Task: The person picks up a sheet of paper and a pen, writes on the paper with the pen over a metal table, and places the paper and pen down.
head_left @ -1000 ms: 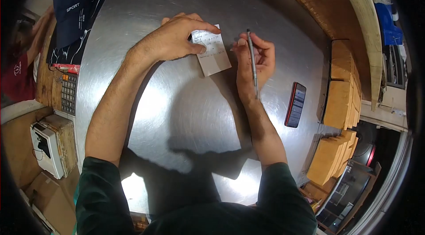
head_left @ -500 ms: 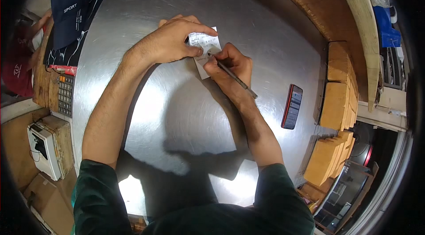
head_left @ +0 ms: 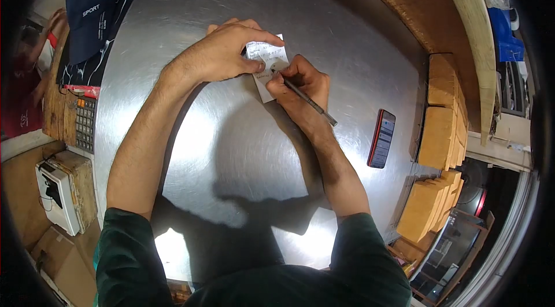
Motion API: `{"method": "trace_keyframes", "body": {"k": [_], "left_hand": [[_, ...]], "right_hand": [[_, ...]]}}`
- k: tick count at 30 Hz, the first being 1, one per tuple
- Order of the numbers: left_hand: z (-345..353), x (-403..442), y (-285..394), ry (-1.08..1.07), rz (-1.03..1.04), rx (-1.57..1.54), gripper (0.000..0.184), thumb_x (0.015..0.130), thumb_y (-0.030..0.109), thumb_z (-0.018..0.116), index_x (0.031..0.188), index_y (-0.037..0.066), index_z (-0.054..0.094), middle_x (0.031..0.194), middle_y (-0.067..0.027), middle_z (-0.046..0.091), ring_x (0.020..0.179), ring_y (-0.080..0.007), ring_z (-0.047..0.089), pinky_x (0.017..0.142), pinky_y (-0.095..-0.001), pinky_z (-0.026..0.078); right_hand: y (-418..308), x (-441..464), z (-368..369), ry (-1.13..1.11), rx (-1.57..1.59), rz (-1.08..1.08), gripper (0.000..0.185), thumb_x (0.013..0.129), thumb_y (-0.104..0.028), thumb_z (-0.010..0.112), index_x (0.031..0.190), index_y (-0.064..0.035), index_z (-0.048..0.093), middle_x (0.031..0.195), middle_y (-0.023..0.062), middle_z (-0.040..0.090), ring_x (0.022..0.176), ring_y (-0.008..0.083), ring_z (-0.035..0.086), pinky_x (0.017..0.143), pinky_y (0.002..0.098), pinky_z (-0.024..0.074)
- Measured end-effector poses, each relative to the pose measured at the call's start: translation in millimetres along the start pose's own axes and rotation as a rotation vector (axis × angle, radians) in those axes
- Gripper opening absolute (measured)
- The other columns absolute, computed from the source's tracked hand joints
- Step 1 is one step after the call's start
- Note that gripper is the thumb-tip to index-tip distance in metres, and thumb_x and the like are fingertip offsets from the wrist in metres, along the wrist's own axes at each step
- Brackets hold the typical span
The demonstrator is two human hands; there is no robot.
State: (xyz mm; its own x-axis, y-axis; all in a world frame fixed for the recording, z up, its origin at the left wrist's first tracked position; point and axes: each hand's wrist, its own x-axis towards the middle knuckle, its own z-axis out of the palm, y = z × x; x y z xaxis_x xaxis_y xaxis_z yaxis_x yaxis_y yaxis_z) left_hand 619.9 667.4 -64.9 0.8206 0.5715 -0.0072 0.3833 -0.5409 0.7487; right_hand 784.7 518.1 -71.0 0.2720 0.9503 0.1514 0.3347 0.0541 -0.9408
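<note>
A small white slip of paper [head_left: 267, 51] with handwritten lines lies on the shiny metal table. My left hand [head_left: 234, 50] rests over its left side, thumb and forefinger spread apart and pressing on the sheet; its other fingers are partly hidden. Pinched in the fingers of my right hand [head_left: 303, 84] is a dark pen [head_left: 312, 103], its tip at the middle of the paper. The lower part of the slip sticks out beneath the right hand, which partly covers it.
On the right lies a phone [head_left: 381, 139] with a red edge, near stacked yellow-orange blocks [head_left: 436, 137]. At left are a dark cap [head_left: 87, 18], a calculator [head_left: 85, 124] and a white device [head_left: 58, 197]. Another person's maroon clothing [head_left: 23, 99] shows at the far left.
Both hands, the pen and the slip stay almost in place. At the far left, the other person's arm has shifted, and something red now shows by the hand.
</note>
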Motion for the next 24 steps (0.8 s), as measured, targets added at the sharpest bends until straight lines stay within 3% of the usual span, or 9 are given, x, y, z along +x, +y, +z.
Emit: {"method": "trace_keyframes", "body": {"k": [3, 7, 18, 22, 24], "left_hand": [[-0.1, -0.1, 0.5, 0.0, -0.008, 0.007, 0.052, 0.089, 0.005, 0.083, 0.139, 0.021, 0.075, 0.127, -0.0076, 0.072, 0.108, -0.0231, 0.068, 0.098, -0.0381, 0.056], [0.4, 0.1, -0.8, 0.004, 0.019, -0.017, 0.053, 0.089, 0.004, 0.083, 0.139, 0.02, 0.075, 0.127, -0.008, 0.072, 0.106, -0.0233, 0.068, 0.096, -0.0377, 0.057], [-1.9, 0.7, -0.9, -0.012, 0.022, -0.035, 0.053, 0.089, 0.003, 0.082, 0.139, 0.02, 0.075, 0.128, -0.0079, 0.071, 0.105, -0.0234, 0.068, 0.092, -0.0363, 0.057], [-4.7, 2.5, 0.3, -0.076, -0.054, -0.047, 0.049, 0.092, 0.013, 0.082, 0.14, 0.025, 0.074, 0.137, -0.0079, 0.071, 0.125, -0.0228, 0.064, 0.116, -0.049, 0.037], [-3.8, 1.6, -0.6, -0.077, -0.052, -0.047, 0.049, 0.092, 0.013, 0.082, 0.14, 0.024, 0.074, 0.136, -0.0078, 0.071, 0.124, -0.0226, 0.064, 0.116, -0.0486, 0.037]], "right_hand": [[2.3, 0.9, -0.9, -0.029, 0.016, -0.002, 0.022, 0.085, -0.003, 0.084, 0.08, -0.0066, 0.063, 0.068, 0.0012, 0.062, 0.06, 0.008, 0.051, 0.06, 0.0205, 0.0429], [8.5, 2.0, 1.8, 0.008, 0.021, -0.044, 0.025, 0.084, -0.008, 0.085, 0.076, -0.006, 0.061, 0.062, 0.0, 0.059, 0.055, 0.0079, 0.047, 0.053, 0.0226, 0.0383], [0.6, 0.6, 4.4, 0.017, 0.076, 0.009, 0.024, 0.084, -0.006, 0.083, 0.075, -0.0064, 0.061, 0.062, -0.0009, 0.059, 0.055, 0.0077, 0.048, 0.052, 0.0223, 0.0379], [-1.7, -0.1, -1.2, -0.055, 0.028, 0.073, 0.023, 0.087, -0.004, 0.081, 0.079, -0.0072, 0.06, 0.07, 0.0024, 0.062, 0.062, 0.0085, 0.052, 0.063, 0.0221, 0.045], [-0.7, -2.4, -3.6, -0.051, 0.017, 0.076, 0.022, 0.089, -0.003, 0.079, 0.081, -0.0069, 0.06, 0.07, 0.0029, 0.063, 0.063, 0.0089, 0.053, 0.063, 0.0222, 0.0456]]}}
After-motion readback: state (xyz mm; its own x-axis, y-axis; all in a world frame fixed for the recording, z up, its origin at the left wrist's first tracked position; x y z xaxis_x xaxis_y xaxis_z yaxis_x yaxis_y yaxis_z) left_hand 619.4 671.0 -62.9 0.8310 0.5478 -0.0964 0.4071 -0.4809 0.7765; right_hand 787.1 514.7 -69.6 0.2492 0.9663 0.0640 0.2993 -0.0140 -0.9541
